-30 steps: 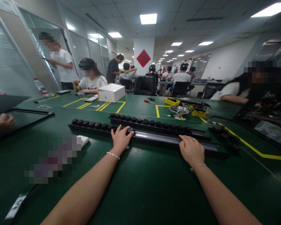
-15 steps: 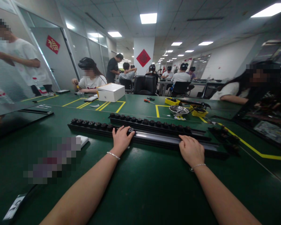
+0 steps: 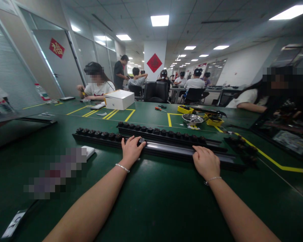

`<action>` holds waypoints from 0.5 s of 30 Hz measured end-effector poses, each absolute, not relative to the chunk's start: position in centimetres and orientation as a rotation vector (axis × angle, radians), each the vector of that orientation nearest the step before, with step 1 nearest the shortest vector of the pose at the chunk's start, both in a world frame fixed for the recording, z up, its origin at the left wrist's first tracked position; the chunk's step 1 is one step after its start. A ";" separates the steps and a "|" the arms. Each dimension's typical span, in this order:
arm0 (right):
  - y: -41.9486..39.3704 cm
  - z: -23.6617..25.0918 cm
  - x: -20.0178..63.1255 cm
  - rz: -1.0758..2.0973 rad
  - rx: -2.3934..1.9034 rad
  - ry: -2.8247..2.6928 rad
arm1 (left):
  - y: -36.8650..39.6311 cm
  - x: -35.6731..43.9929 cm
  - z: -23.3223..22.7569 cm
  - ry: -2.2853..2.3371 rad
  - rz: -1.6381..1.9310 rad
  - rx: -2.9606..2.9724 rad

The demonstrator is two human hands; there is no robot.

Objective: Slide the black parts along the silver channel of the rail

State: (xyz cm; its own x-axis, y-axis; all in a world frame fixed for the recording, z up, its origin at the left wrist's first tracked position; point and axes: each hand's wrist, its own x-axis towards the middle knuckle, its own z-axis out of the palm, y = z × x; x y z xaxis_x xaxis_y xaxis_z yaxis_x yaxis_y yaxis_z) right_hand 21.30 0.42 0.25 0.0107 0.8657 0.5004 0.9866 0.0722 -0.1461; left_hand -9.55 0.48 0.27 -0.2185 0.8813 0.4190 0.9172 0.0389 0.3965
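In the head view, a long black rail [image 3: 171, 147] lies across the green table in front of me. Several round black pieces [image 3: 97, 133] sit in a row along its left part, and a shiny bare channel runs along the right. My left hand [image 3: 131, 149] is closed over the rail near its middle, its thumb and fingers about a single round black piece [image 3: 141, 140]. Further right, my right hand [image 3: 206, 161] grips the same rail, fingertips bent over its far edge. Just behind lies a second black rail [image 3: 163, 132] with a row of similar pieces.
A phone-like blurred object [image 3: 58, 174] lies at left. Beyond the rails are a white box [image 3: 120, 100], a metal bowl [image 3: 192, 119], yellow trays [image 3: 185, 109] and a screwdriver [image 3: 160, 109]. Dark parts [image 3: 242, 148] lie right of the rails. A co-worker [image 3: 98, 84] sits opposite.
Both my hands and the rails stay as they were. The standing person at the far left has gone out of view.
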 end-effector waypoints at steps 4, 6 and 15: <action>0.4 0.5 21.2 -0.314 -1.859 -1.899 | 0.4 -9.5 0.3 -2.195 -0.944 -1.929; 0.3 0.5 21.1 -0.312 -1.868 -1.895 | 0.4 -9.5 0.3 -2.191 -0.944 -1.931; 0.3 0.6 21.1 -0.315 -1.880 -1.901 | 0.4 -9.1 0.3 -2.187 -0.942 -1.924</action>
State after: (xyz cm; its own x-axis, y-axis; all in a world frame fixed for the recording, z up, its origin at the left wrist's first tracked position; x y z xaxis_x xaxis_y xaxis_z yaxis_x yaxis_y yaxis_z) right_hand 21.11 0.29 0.62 0.0260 0.8863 0.4623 0.9881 0.0472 -0.1461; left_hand -9.09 0.39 0.29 -0.2081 0.8717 0.4436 0.9211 0.0221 0.3886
